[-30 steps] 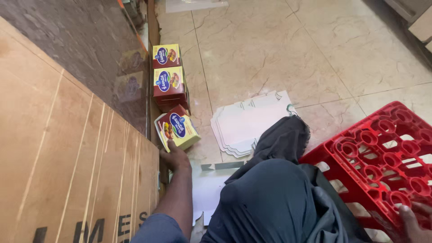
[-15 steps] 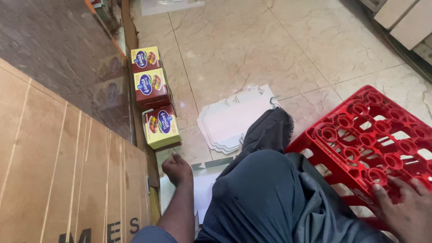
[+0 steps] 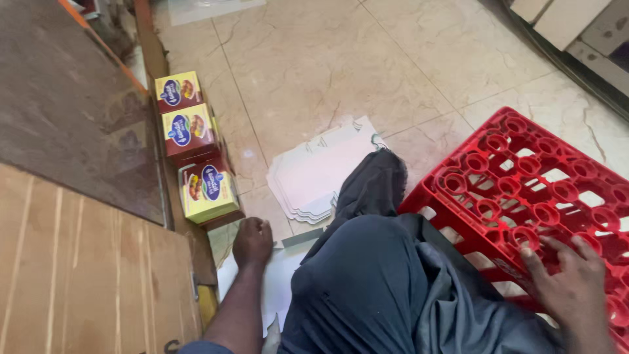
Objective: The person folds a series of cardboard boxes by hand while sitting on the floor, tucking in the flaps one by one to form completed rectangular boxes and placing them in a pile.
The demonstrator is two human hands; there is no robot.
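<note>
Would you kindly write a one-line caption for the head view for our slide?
Seated person's left hand on white sheets beside three yellow boxes, right hand on a red crate.

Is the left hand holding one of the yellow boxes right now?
No. The left hand rests flat on the white sheets on the floor, apart from the nearest yellow box.

Crate — moulded red plastic, slightly glossy. Boxes — printed glossy cardboard. Flat sheets: matt white card. Floor: polished stone tile.
</note>
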